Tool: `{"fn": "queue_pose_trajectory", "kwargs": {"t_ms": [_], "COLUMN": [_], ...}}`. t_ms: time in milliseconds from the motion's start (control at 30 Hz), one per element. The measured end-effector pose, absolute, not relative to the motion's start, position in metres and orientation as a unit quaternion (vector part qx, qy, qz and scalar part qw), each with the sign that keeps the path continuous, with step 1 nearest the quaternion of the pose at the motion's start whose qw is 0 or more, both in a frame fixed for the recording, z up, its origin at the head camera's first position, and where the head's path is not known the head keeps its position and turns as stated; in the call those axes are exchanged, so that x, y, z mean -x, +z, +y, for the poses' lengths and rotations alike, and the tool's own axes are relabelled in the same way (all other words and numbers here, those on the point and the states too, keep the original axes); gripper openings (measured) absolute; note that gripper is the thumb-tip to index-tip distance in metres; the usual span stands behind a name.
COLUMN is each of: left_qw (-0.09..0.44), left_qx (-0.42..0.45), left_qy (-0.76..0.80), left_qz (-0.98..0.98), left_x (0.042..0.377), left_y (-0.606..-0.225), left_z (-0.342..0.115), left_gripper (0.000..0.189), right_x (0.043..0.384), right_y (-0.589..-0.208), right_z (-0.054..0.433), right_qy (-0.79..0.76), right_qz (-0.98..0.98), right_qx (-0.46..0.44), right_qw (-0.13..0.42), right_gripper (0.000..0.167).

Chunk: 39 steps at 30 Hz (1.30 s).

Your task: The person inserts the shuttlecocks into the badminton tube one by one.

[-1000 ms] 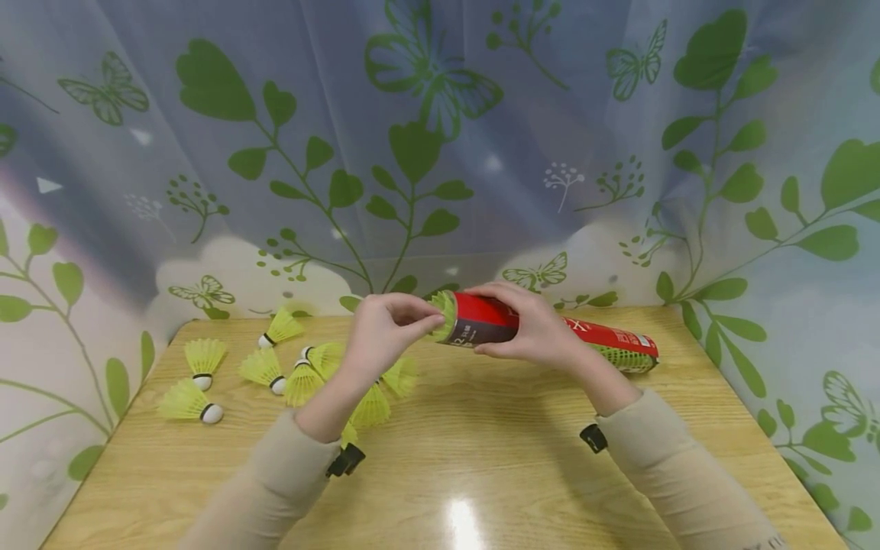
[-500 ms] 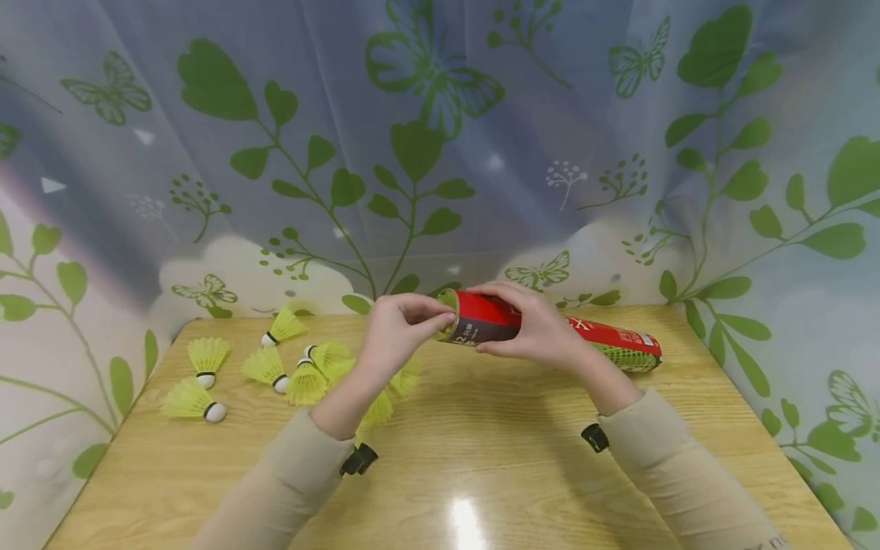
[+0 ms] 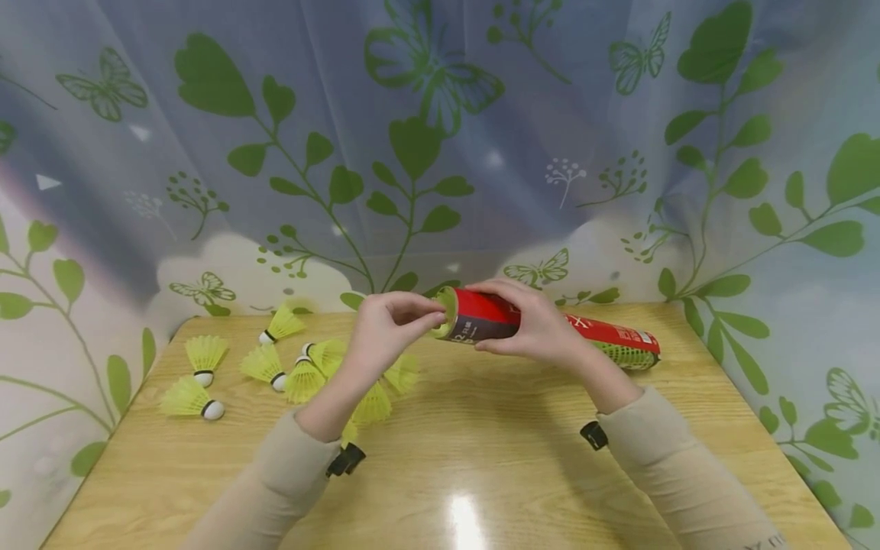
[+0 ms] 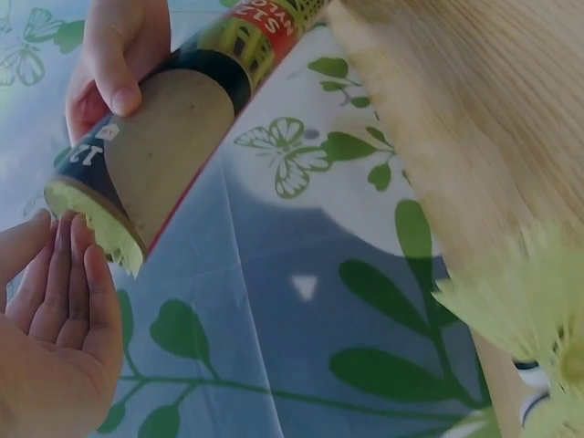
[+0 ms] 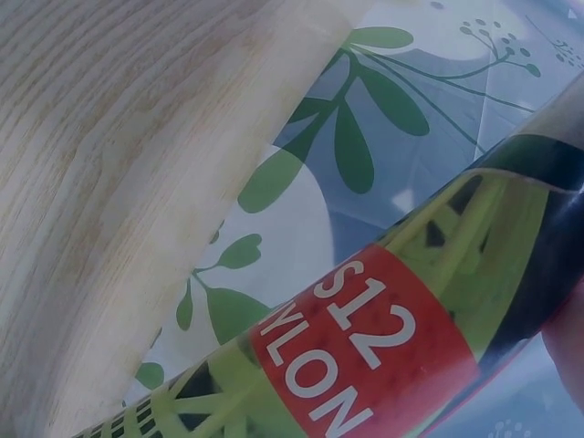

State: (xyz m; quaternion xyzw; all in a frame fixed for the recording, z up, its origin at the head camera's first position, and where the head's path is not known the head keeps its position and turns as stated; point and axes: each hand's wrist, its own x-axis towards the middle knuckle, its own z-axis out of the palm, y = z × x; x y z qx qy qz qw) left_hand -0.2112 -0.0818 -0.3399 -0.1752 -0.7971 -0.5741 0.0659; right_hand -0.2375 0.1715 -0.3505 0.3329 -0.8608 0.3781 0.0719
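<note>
The right hand (image 3: 525, 321) gripped the tube (image 3: 481, 317) near its mouth, which faced the left hand (image 3: 385, 328). The left fingertips touched the skirt of a shuttlecock (image 4: 108, 228) at that mouth; whether they pinched it, I could not tell. Loose shuttlecocks (image 3: 261, 365) lay mostly left of that hand on the tabletop (image 3: 516, 458); a leafy curtain (image 3: 509, 176) hung beyond both hands.

PLACE: curtained nook, exact kind unclear | wood-grain table (image 3: 522, 458) | leaf-and-butterfly curtain (image 3: 495, 221) on three sides
</note>
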Motion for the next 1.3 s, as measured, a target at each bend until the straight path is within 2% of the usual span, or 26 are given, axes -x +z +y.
{"fn": "queue_pose_trajectory", "kwargs": {"t_ms": [700, 933, 1300], "left_qw": [0.075, 0.099, 0.062], "left_qx": [0.093, 0.08, 0.018], "left_qy": [-0.515, -0.498, -0.481], "left_qz": [-0.849, -0.858, -0.874], "left_x": [0.193, 0.182, 0.16], "left_y": [-0.368, -0.382, -0.403], "left_z": [-0.161, -0.186, -0.226], "left_gripper": [0.019, 0.019, 0.027], "right_x": [0.237, 0.238, 0.238], "right_y": [-0.351, -0.352, -0.353], "right_z": [0.172, 0.171, 0.17], "right_qy": [0.369, 0.363, 0.371], "right_qz": [-0.869, -0.871, -0.869], "right_qx": [-0.32, -0.322, -0.32], "right_qw": [0.074, 0.079, 0.076], "right_gripper": [0.076, 0.074, 0.076]}}
